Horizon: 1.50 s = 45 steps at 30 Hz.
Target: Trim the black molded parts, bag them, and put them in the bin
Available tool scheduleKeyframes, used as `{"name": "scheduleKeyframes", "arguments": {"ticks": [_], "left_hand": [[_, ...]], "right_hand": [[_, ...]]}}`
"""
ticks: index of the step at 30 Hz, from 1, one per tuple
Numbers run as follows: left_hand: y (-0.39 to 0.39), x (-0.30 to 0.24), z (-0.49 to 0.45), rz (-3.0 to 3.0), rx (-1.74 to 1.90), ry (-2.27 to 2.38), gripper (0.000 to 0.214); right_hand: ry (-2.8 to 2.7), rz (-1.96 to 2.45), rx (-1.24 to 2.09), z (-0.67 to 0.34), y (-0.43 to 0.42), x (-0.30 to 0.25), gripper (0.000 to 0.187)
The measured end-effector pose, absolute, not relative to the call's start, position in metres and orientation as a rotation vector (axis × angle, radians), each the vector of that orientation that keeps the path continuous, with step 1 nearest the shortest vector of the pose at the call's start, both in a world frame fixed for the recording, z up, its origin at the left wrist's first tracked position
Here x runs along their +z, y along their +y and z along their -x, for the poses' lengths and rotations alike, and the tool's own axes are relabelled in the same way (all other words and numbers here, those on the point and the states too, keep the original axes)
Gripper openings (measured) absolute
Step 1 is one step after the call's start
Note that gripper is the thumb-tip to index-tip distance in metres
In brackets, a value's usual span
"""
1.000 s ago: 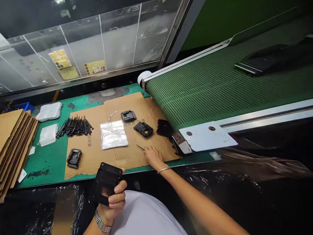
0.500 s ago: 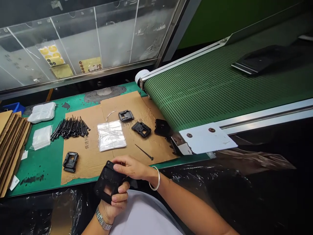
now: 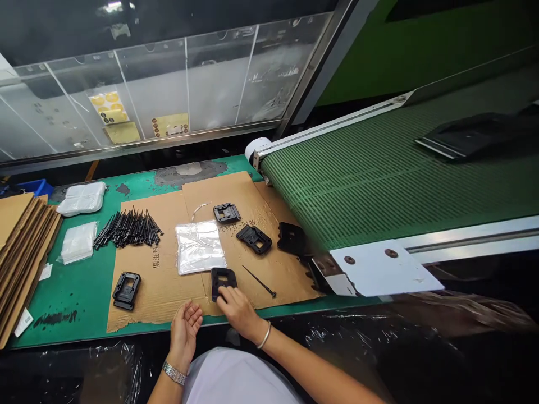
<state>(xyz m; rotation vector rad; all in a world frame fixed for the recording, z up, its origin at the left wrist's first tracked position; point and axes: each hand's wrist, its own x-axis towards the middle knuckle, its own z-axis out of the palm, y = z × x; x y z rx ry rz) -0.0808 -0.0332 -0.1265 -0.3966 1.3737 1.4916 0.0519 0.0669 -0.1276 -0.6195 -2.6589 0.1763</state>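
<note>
My right hand (image 3: 236, 310) grips the near edge of a black plastic frame (image 3: 223, 276) with a square opening, at the front of the cardboard sheet (image 3: 177, 297). To its left, my left hand (image 3: 185, 328) is raised palm up with curved fingers apart, holding nothing. Just beyond the frame lies a stack of clear plastic bags (image 3: 200, 252). A single black screw-like pin (image 3: 259, 280) rests to the right of my right hand. Similar black frames lie farther back (image 3: 254, 239) and at the left (image 3: 126, 290).
A heap of black pins (image 3: 128, 229) sits on the cardboard's left side. Beside it are white bag packs (image 3: 78, 242) and stacked cardboard (image 3: 25, 252). A green conveyor belt (image 3: 357, 174) with a metal corner plate (image 3: 383, 272) slopes in from the right, carrying a black part (image 3: 467, 137).
The black frame has gone from both hands above my lap to the cardboard under my right hand. My left hand has let go and opened. The camera view has shifted.
</note>
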Motion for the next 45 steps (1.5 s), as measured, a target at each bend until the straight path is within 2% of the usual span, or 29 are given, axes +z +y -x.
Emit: {"name": "scheduleKeyframes", "arguments": {"ticks": [3, 6, 8, 13, 15, 18, 24, 32, 38, 42, 45], "left_hand": [[-0.029, -0.132, 0.092, 0.223, 1.559, 1.526, 0.021], [-0.019, -0.139, 0.108, 0.031, 1.581, 1.692, 0.028], [-0.01, -0.144, 0.121, -0.101, 1.573, 1.78, 0.028], [0.015, -0.149, 0.148, -0.427, 1.496, 1.906, 0.02], [0.021, -0.149, 0.153, -0.538, 1.444, 1.922, 0.019], [0.026, -0.151, 0.158, -0.655, 1.371, 1.927, 0.018], [0.033, -0.151, 0.163, -0.794, 1.312, 1.96, 0.022], [0.058, -0.154, 0.161, -1.027, 1.223, 1.867, 0.031], [0.061, -0.164, 0.155, -1.041, 1.226, 1.858, 0.04], [0.066, -0.166, 0.151, -1.104, 1.067, 1.967, 0.039], [0.073, -0.163, 0.15, -1.126, 1.048, 1.991, 0.041]], "right_hand": [[-2.791, 0.604, 0.241, -0.048, 0.055, -0.138, 0.012], [-2.862, 0.761, 0.482, -0.025, 0.067, -0.127, 0.014], [-2.886, 0.872, 0.616, 0.001, 0.085, -0.118, 0.018], [-2.918, 0.949, 0.715, 0.063, 0.128, -0.126, 0.014], [-2.93, 0.971, 0.759, 0.074, 0.137, -0.136, 0.016], [-2.916, 1.007, 0.842, 0.078, 0.144, -0.148, 0.008], [-2.789, 1.138, 1.098, 0.079, 0.161, -0.152, 0.017], [-2.502, 1.188, 1.391, 0.076, 0.18, -0.156, 0.018], [-2.263, 1.25, 1.486, 0.074, 0.185, -0.16, 0.036], [-2.201, 1.26, 1.441, 0.067, 0.175, -0.156, 0.018], [-2.171, 1.281, 1.372, 0.062, 0.165, -0.152, 0.014]]}}
